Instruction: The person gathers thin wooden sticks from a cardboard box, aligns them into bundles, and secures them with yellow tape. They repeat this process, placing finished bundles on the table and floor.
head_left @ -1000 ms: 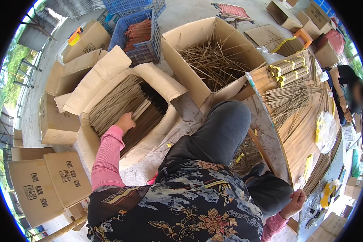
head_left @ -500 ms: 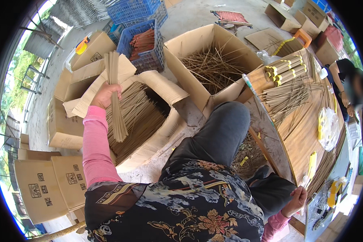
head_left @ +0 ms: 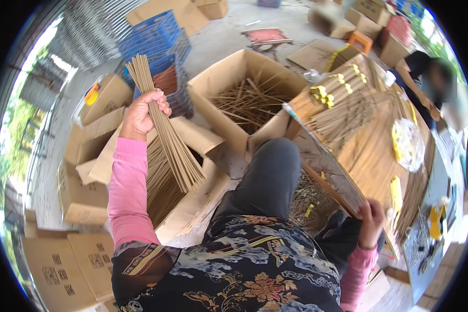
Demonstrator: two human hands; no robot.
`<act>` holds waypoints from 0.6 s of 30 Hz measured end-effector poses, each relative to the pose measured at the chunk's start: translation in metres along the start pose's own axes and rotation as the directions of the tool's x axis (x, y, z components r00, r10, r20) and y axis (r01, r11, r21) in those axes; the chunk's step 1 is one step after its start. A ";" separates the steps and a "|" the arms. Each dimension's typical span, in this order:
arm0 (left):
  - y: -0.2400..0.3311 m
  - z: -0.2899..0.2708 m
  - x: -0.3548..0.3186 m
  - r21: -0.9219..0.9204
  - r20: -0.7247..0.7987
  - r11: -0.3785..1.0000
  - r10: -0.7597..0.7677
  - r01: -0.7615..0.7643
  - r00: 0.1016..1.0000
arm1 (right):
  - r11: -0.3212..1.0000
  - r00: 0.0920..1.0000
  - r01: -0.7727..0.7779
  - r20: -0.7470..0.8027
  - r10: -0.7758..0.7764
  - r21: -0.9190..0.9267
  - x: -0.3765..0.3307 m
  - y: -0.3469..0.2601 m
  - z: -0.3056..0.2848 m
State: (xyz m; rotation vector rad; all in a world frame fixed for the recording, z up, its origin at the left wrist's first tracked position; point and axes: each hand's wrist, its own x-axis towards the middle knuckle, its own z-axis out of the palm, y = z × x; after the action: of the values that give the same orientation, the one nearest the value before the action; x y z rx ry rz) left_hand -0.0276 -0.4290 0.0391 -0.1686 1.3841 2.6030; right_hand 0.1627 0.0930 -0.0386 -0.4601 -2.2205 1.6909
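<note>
My left hand (head_left: pixel 145 113) is closed around a bundle of thin brown sticks (head_left: pixel 178 148), holding it slantwise with its top fanning out above my fist. Beneath the bundle, an open cardboard box (head_left: pixel 209 183) is filled with more loose sticks (head_left: pixel 160 193) of the same kind. On the other side, my right hand (head_left: pixel 371 223) is raised beside the near edge of the wooden table (head_left: pixel 372 156). Its fingers are curled together, and whatever they may hold is hidden. Loose sticks (head_left: pixel 343 117) and yellow-tied bundles (head_left: pixel 340 83) lie on the table.
A large cardboard box (head_left: pixel 205 99) of tangled sticks stands ahead, beyond my knee. Blue plastic crates (head_left: pixel 179 91) stand behind the stick box. A clear plastic bag (head_left: pixel 408 145) with yellow contents lies on the table. Across it, another person (head_left: pixel 418 78) is at the far right.
My left hand has moved slightly right with the stick bundle, now tilted more. My right hand has risen toward the table edge. The whole view has shifted.
</note>
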 end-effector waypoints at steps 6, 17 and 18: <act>-0.085 0.161 0.046 -0.084 0.376 0.970 -0.181 0.228 0.909 | 0.961 0.834 -0.024 0.536 -0.132 0.274 0.046 -0.053 0.077; -0.207 0.287 0.041 0.101 0.324 0.896 -0.440 0.432 0.837 | 0.860 0.690 -0.418 0.718 0.090 0.293 0.024 -0.043 0.052; -0.208 0.290 0.039 0.087 0.360 0.890 -0.447 0.447 0.819 | 0.797 0.673 -0.497 0.733 0.103 0.344 0.021 -0.041 0.048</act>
State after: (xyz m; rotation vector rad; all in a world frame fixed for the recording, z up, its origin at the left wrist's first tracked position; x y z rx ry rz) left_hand -0.0238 -0.0701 0.0254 0.0047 1.0537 2.1058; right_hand 0.1208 0.0502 -0.0097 -0.0564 -1.9939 2.9444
